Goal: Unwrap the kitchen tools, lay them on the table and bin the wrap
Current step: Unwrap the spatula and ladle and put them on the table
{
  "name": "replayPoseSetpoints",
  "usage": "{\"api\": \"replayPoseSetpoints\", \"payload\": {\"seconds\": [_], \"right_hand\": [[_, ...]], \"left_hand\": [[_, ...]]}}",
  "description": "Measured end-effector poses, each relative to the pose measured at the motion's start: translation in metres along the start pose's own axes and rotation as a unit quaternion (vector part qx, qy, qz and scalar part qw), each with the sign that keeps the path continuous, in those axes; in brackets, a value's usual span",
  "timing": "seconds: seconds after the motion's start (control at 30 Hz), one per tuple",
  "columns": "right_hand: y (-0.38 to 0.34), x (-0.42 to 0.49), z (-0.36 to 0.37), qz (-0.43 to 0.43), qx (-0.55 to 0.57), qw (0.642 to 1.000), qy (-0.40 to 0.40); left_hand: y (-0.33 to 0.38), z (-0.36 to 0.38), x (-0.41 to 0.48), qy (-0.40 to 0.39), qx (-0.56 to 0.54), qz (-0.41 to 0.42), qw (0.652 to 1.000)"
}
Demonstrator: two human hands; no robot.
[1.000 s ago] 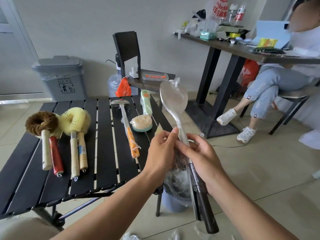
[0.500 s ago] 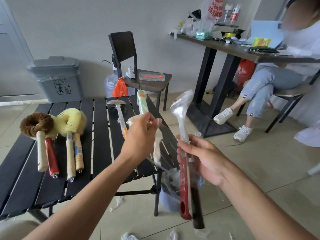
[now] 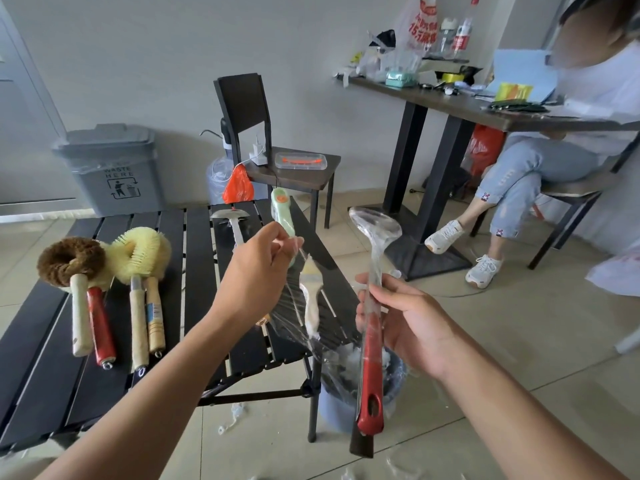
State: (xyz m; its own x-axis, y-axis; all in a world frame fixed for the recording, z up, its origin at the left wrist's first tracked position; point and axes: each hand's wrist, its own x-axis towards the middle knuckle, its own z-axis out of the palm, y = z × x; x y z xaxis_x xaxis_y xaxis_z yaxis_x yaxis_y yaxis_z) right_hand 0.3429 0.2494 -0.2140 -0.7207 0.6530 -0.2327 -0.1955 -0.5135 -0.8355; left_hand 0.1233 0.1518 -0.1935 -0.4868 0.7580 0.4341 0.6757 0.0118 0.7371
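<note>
Two tools seem bundled: our right hand [image 3: 412, 327] clamps round the red-handled ladle [image 3: 371, 362], upright beside the table [image 3: 114, 375], while our left hand [image 3: 256, 271] pinches cling wrap [image 3: 294, 306] stretched off it. Loosened film may drop the black handle [image 3: 362, 445] behind. Brushes [image 3: 104, 268] lie on black slats; a grey waste bin [image 3: 114, 174] stands by the wall.
</note>
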Motion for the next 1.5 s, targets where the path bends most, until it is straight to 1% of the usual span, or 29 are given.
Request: {"api": "replayPoseSetpoints", "payload": {"seconds": [0.1,0.2,0.3,0.37,0.5,0.6,0.73,0.83,0.9,1.07,1.23,1.3,1.37,1.43,1.5], "right_hand": [[0.002,-0.002,0.001,-0.005,-0.025,1.0,0.003],[0.003,-0.003,0.004,-0.036,-0.053,0.998,0.012],[0.006,-0.004,0.007,-0.058,-0.082,0.995,0.021],[0.011,-0.004,0.01,-0.059,-0.085,0.994,0.017],[0.018,-0.007,0.018,-0.061,-0.138,0.988,-0.041],[0.02,-0.012,0.024,-0.063,-0.144,0.986,-0.049],[0.024,-0.014,0.025,-0.107,-0.183,0.977,-0.04],[0.024,-0.012,0.025,-0.137,-0.223,0.965,-0.002],[0.024,-0.011,0.025,-0.149,-0.224,0.963,0.011],[0.026,-0.007,0.023,-0.179,-0.217,0.96,0.009],[0.031,-0.005,0.019,-0.171,-0.221,0.96,0.029],[0.031,-0.004,0.017,-0.173,-0.231,0.957,0.026],[0.03,-0.005,0.016,-0.174,-0.234,0.956,0.019],[0.03,-0.006,0.016,-0.17,-0.237,0.956,0.014],[0.032,-0.007,0.017,-0.166,-0.238,0.957,0.011]], "left_hand": [[-0.003,0.0,-0.001,-0.057,-0.025,-0.038,0.997],[-0.007,0.006,-0.006,-0.112,-0.04,-0.059,0.991],[-0.001,0.016,-0.016,-0.159,-0.094,-0.061,0.981],[0.006,0.026,-0.021,-0.171,-0.125,-0.05,0.976],[0.015,0.04,-0.024,-0.147,-0.205,-0.039,0.967],[0.02,0.041,-0.023,-0.129,-0.245,-0.006,0.961],[0.018,0.036,-0.019,-0.096,-0.222,0.026,0.97],[0.015,0.032,-0.016,-0.071,-0.197,0.025,0.977],[0.012,0.032,-0.017,-0.045,-0.19,0.018,0.981],[0.008,0.036,-0.017,0.02,-0.151,-0.002,0.988],[0.008,0.041,-0.019,0.069,-0.098,-0.016,0.993],[0.006,0.041,-0.019,0.063,-0.098,-0.024,0.993],[0.004,0.04,-0.018,0.025,-0.127,-0.023,0.991],[0.006,0.038,-0.016,-0.005,-0.148,-0.002,0.989],[0.008,0.035,-0.016,0.002,-0.161,0.01,0.987]]}}
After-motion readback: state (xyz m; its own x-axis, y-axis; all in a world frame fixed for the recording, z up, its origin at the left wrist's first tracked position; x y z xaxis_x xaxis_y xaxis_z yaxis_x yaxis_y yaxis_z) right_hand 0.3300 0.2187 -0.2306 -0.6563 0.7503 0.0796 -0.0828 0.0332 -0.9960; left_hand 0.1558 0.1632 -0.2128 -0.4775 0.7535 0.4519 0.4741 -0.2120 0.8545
